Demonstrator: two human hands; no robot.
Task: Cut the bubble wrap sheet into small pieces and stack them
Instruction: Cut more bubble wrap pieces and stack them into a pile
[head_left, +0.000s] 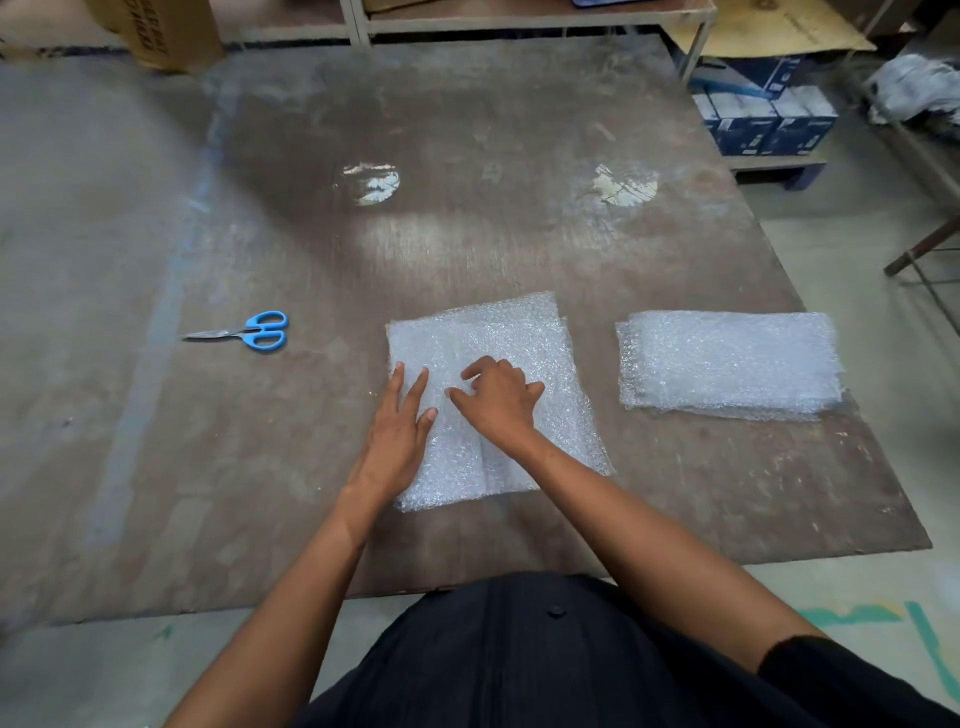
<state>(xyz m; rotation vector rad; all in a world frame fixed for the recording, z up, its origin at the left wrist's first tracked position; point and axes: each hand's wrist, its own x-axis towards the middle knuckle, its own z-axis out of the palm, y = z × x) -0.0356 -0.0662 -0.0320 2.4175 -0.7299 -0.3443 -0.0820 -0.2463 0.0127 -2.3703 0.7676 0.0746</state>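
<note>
Already we have a stack of cut pieces (727, 364) at right; both hands, left (397, 441) flat, right (498, 397) loosely curled, press the remaining bubble wrap sheet (493, 364); scissors (249, 331) lie idle.

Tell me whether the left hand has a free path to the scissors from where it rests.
Probably yes. The left hand lies flat on the bubble wrap sheet, and the scissors lie out to its left on bare table with nothing between them.
</note>
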